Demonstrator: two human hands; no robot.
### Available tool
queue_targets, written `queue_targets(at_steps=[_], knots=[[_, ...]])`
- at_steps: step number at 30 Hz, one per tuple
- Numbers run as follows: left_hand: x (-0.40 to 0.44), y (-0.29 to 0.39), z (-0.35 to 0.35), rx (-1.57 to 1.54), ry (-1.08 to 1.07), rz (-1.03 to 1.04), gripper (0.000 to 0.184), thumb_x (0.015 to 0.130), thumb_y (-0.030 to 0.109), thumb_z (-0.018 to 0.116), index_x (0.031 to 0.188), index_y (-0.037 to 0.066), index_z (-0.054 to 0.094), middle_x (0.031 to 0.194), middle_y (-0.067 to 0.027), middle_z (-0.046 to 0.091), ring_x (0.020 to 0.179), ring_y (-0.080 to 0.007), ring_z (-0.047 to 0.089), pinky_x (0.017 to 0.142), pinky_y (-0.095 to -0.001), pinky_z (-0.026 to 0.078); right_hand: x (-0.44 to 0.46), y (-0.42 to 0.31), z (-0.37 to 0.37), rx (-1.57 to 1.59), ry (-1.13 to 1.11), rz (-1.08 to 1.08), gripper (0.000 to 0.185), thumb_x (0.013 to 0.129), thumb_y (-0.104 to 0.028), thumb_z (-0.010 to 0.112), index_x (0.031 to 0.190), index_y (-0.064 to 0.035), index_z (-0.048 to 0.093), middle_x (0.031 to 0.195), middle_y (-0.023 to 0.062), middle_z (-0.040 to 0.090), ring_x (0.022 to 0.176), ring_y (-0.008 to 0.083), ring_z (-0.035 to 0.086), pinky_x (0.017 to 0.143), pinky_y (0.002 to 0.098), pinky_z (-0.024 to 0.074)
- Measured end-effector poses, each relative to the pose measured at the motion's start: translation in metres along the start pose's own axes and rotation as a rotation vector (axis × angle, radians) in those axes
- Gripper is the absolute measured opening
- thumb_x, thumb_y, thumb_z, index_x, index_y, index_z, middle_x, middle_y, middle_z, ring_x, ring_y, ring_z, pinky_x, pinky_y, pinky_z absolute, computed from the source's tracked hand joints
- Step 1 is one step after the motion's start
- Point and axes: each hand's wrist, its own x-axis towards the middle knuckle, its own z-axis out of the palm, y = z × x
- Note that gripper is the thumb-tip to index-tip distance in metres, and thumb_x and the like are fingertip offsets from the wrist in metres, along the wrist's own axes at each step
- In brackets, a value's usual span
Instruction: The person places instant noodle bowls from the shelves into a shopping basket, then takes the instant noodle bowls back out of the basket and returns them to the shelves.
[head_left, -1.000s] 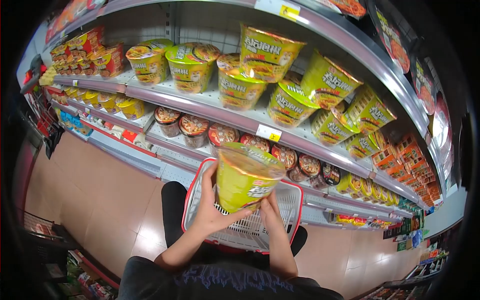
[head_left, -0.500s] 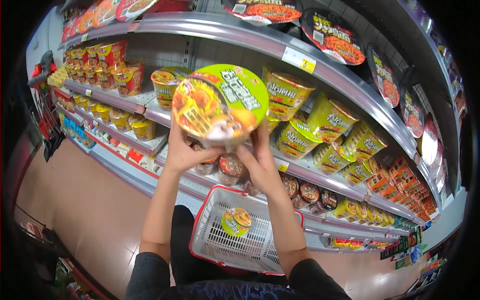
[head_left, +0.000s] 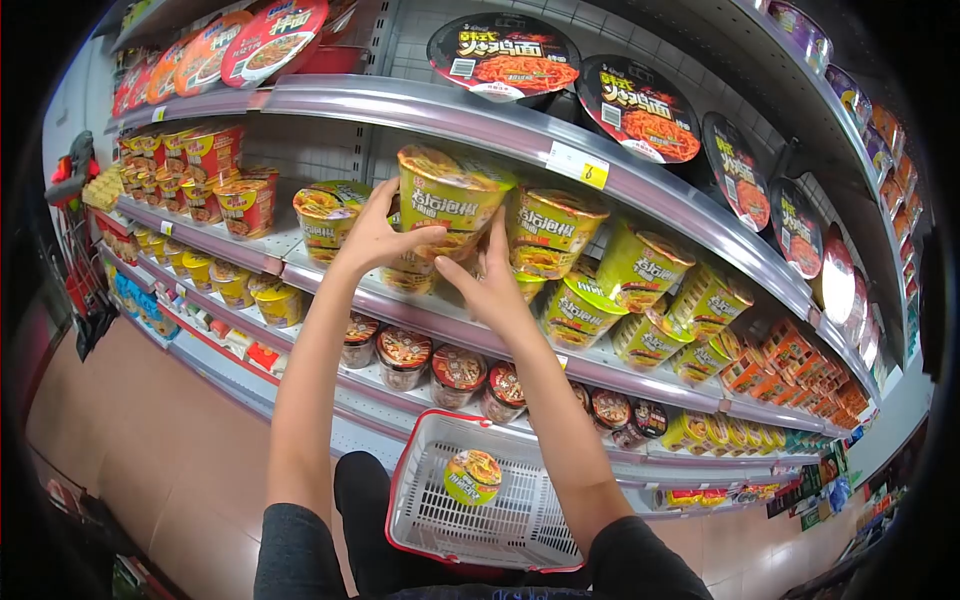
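Note:
Both hands hold one green instant noodle cup (head_left: 447, 203) at the middle shelf, on top of or just above another green cup (head_left: 408, 272). My left hand (head_left: 385, 235) wraps its left side, thumb across the front. My right hand (head_left: 490, 270) grips it from the lower right. Another green cup (head_left: 333, 218) stands to the left, and stacked green cups (head_left: 556, 232) are on the right. Below my arms is a white basket with a red rim (head_left: 408, 500), with one green-lidded cup (head_left: 473, 477) inside.
Black noodle bowls (head_left: 505, 58) lean on the shelf above, behind a price tag (head_left: 578, 166). Red cups (head_left: 215, 150) are stacked at left. Dark-red-lidded cups (head_left: 458, 372) line the shelf below. A metal shelf edge (head_left: 420, 105) runs above my hands.
Both hands have moved from above the basket up to the shelf with the green cup, which is now upright with its front label showing. The basket and the cup inside it have come into fuller view.

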Motion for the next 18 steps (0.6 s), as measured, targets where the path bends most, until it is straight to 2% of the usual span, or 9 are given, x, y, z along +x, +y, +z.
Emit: queue_targets(at_steps=[2, 4, 5, 9, 16, 18], knots=[[0.001, 0.0, 0.002, 0.121, 0.039, -0.036, 0.095, 0.058, 0.044, 0.08, 0.128, -0.004, 0.039, 0.128, -0.0232, 0.043, 0.121, -0.0317, 0.042, 0.102, -0.0382, 0.033, -0.001, 0.002, -0.004, -0.099, -0.024, 0.001, 0.1, 0.077, -0.034, 0.069, 0.14, 0.0055, 0.002, 0.144, 0.0283, 0.012, 0.135, 0.0357, 0.017, 0.109, 0.0401, 0.0198], [0.003, 0.004, 0.004, 0.198, 0.071, -0.1, 0.095, 0.058, 0.045, 0.08, 0.127, -0.006, 0.039, 0.128, -0.0243, 0.044, 0.12, -0.0327, 0.043, 0.101, -0.0382, 0.034, -0.007, -0.002, -0.006, -0.165, -0.073, 0.0, 0.095, 0.077, -0.024, 0.069, 0.142, 0.0008, 0.003, 0.146, 0.0234, 0.011, 0.135, 0.0306, 0.017, 0.109, 0.0389, 0.022], [0.003, 0.007, 0.002, 0.193, 0.037, -0.129, 0.089, 0.064, 0.035, 0.079, 0.129, -0.007, 0.036, 0.127, -0.024, 0.046, 0.122, -0.0295, 0.043, 0.101, -0.0369, 0.034, -0.013, -0.006, -0.006, -0.198, -0.098, 0.002, 0.094, 0.078, -0.019, 0.069, 0.143, -0.0016, 0.004, 0.147, 0.021, 0.01, 0.136, 0.028, 0.018, 0.109, 0.0383, 0.023], [0.011, -0.006, 0.003, 0.146, 0.04, -0.029, 0.093, 0.062, 0.045, 0.078, 0.128, -0.007, 0.038, 0.122, -0.0242, 0.052, 0.117, -0.0322, 0.048, 0.098, -0.038, 0.037, -0.038, -0.023, -0.004, -0.246, -0.114, 0.028, 0.086, 0.077, -0.018, 0.069, 0.142, -0.0044, 0.015, 0.147, 0.0199, 0.012, 0.136, 0.0304, 0.018, 0.108, 0.0415, 0.0248], [0.014, -0.004, 0.004, 0.267, 0.013, -0.095, 0.094, 0.063, 0.047, 0.077, 0.13, -0.006, 0.037, 0.125, -0.0252, 0.049, 0.119, -0.0345, 0.045, 0.1, -0.0388, 0.035, -0.079, -0.033, -0.011, -0.165, -0.114, 0.073, 0.069, 0.077, -0.015, 0.068, 0.136, -0.0059, 0.032, 0.145, 0.018, 0.021, 0.135, 0.0301, 0.021, 0.107, 0.0413, 0.0239], [0.003, -0.005, 0.013, 0.417, 0.152, -0.024, 0.09, 0.065, 0.041, 0.076, 0.13, -0.005, 0.035, 0.128, -0.0247, 0.046, 0.12, -0.0345, 0.043, 0.101, -0.0391, 0.032, -0.09, -0.031, -0.015, -0.146, -0.096, 0.071, 0.063, 0.078, -0.019, 0.067, 0.132, -0.0071, 0.038, 0.143, 0.0192, 0.024, 0.134, 0.0327, 0.022, 0.107, 0.041, 0.022]])
